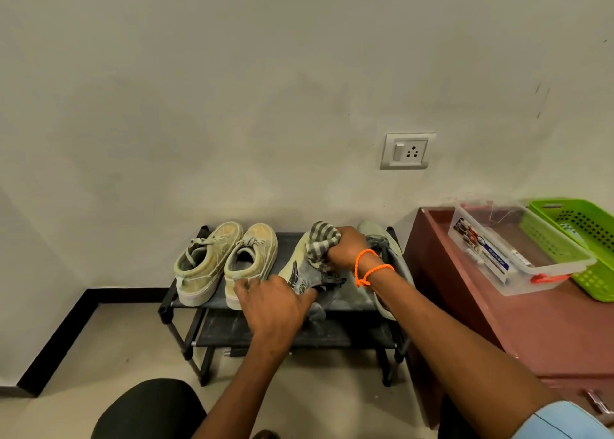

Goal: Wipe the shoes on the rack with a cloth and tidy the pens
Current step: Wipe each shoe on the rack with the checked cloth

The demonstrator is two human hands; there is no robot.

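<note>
Head view looks down on a grey-and-cream shoe (pixel 300 272) lying on the top shelf of a low black shoe rack (pixel 186 302), third from the left among four shoes. The person's right hand (pixel 345 247) has its fingers curled tight around a bunched grey striped cloth (pixel 320 242), which it presses onto the far, toe end of that shoe. The left hand (pixel 275 302) grips the shoe's near, heel end, fingers wrapped over its side. An orange cord bracelet (pixel 368 267) circles the right wrist.

Left of this shoe stands a pair of beige lace-up sneakers (pixel 226 262), heels toward the camera, touching each other. Right of it, partly hidden behind the right forearm, lies a pale green-grey shoe (pixel 392 259).

Just right of the rack stands a reddish-brown cabinet (pixel 531 332). On its top sit a clear plastic lidded box (pixel 511 249) with red clips and, at the far right, a green perforated basket (pixel 578 236). No pens can be made out clearly. A switch-and-socket plate (pixel 408 151) is on the wall above.
</note>
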